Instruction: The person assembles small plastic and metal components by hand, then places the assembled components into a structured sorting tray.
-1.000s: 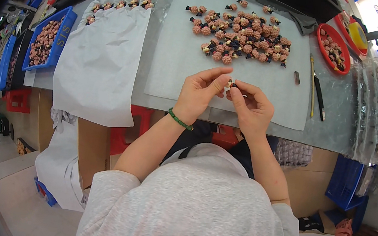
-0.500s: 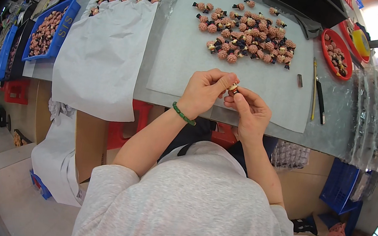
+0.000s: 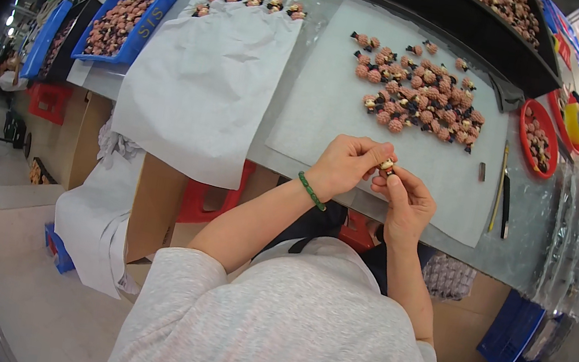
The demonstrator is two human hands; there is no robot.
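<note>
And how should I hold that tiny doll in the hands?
Probably pinch the tiny doll by its dark lower end, from the right: that end points toward the right hand, while its head end meets the left hand.

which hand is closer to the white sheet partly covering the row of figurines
Left. The left hand is to the right of the white sheet, not touching it; the right hand is farther right, beyond the left.
</note>
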